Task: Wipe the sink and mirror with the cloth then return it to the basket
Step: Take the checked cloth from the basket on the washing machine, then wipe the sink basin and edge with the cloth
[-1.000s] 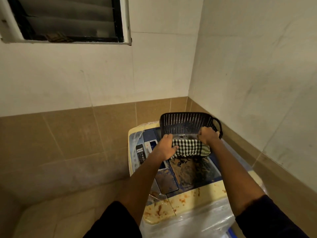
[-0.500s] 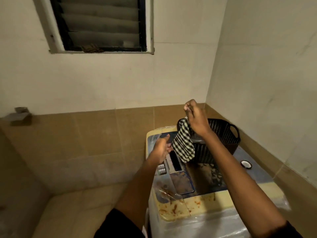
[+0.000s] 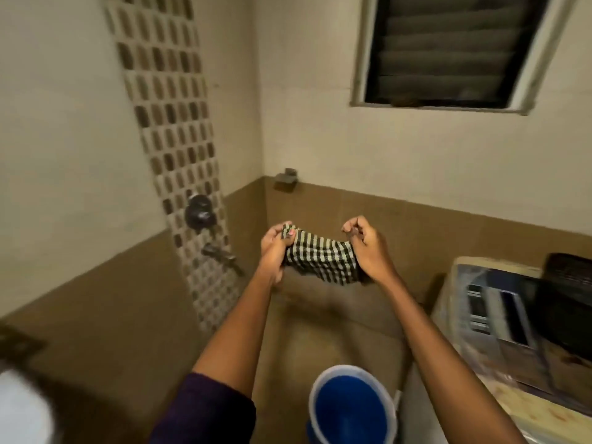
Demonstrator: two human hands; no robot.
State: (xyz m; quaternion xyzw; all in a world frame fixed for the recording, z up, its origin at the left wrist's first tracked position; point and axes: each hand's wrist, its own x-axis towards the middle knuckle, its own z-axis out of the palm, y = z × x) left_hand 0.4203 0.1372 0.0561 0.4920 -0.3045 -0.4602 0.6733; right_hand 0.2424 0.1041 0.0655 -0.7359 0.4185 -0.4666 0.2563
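A black-and-white checked cloth (image 3: 322, 256) is stretched between both hands at chest height, in front of the brown tiled corner. My left hand (image 3: 274, 248) pinches its left end. Its right end is gripped by my right hand (image 3: 368, 248). The dark plastic basket (image 3: 568, 267) stands at the far right edge, on top of the washing machine (image 3: 499, 315), well to the right of the cloth. No sink or mirror can be made out.
A blue bucket (image 3: 349, 408) stands on the floor below my arms. A wall tap (image 3: 221, 254) and round valve (image 3: 199, 213) stick out of the mosaic strip at left. A louvred window (image 3: 448, 49) is high on the back wall. Something white and blurred (image 3: 22, 408) fills the bottom left corner.
The view has swung left, away from the washing machine. The cloth left the basket in my right hand; both hands now hold it spread out over the floor.
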